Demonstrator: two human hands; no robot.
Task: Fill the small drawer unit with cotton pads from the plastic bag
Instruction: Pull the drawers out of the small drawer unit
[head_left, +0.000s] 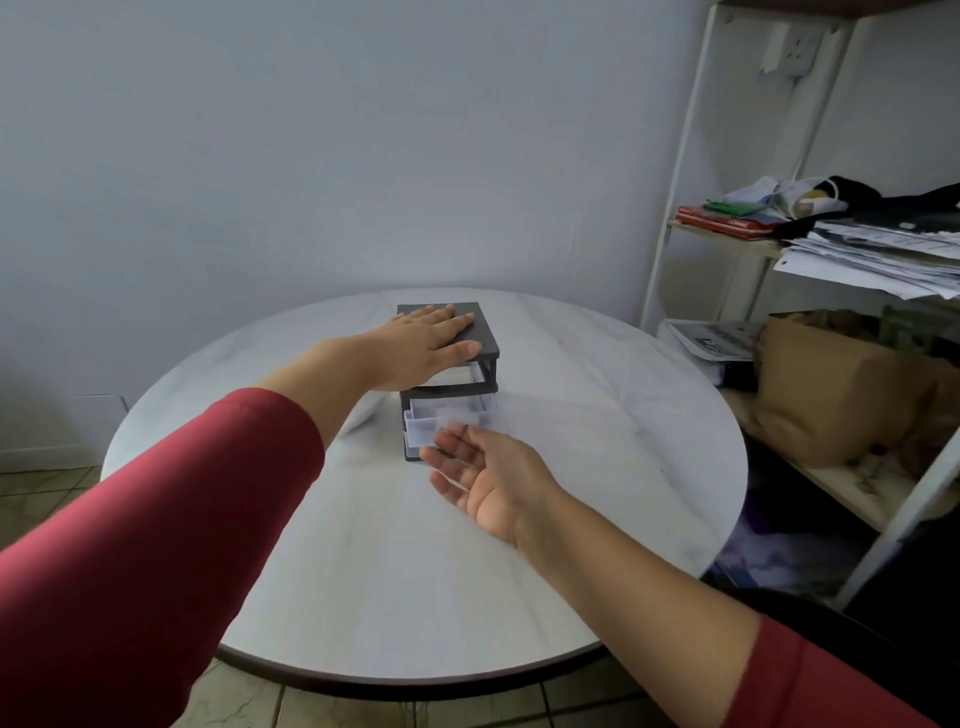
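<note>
Drawer unit (484, 332) stands upright — its clear drawer (423, 434) faces the person.

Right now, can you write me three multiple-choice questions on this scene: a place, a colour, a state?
1. Where does the left hand rest? A on top of the drawer unit; B on the shelf; C on the floor.
2. What colour are the sleeves? A blue; B red; C white.
3. How is the lower clear drawer? A partly pulled out; B fully shut; C taken out entirely.
Answers: 1 A, its palm lies flat on the dark top. 2 B, both forearms wear red. 3 A, its front juts past the frame by the right hand.
</note>
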